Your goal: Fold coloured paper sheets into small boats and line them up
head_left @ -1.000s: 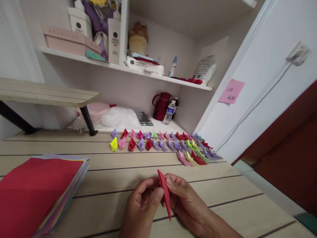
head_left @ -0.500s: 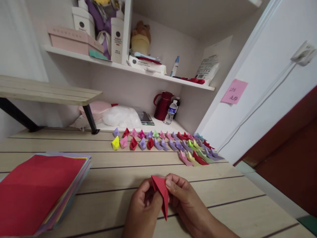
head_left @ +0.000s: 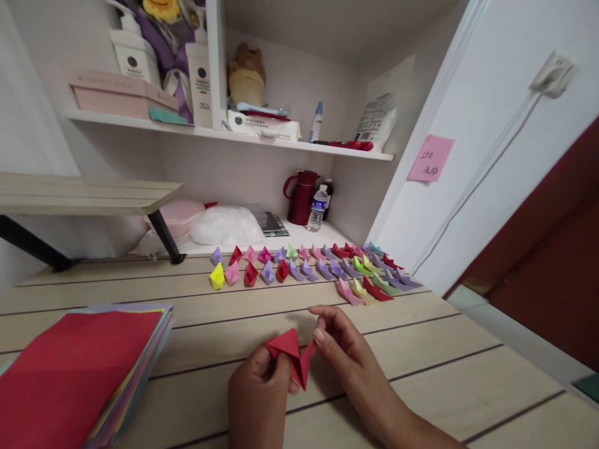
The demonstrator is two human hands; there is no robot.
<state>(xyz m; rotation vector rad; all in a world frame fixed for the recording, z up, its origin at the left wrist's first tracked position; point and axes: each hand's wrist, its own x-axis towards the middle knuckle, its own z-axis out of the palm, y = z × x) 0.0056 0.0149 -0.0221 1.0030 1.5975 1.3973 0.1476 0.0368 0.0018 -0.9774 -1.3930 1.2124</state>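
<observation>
A folded red paper piece (head_left: 291,354) is spread open between my two hands, low over the wooden table (head_left: 449,368). My left hand (head_left: 259,393) is curled and pinches its left flap. My right hand (head_left: 344,355) pinches the right flap with thumb and forefinger, the other fingers raised. Beyond them, rows of several small folded paper boats (head_left: 309,269) in yellow, pink, red, purple and green stand on the table. A stack of coloured paper sheets (head_left: 70,368), red on top, lies at the left.
A raised wooden shelf on black legs (head_left: 88,193) stands at the left. Behind the boats are a red jug (head_left: 302,196), a water bottle (head_left: 317,209) and a white bag (head_left: 224,224). A wall shelf (head_left: 224,132) carries boxes and bottles. A white wall rises on the right.
The red paper was a narrow closed strip held upright; my hands have pulled its flaps apart so it now spreads wide. The view has tilted slightly.
</observation>
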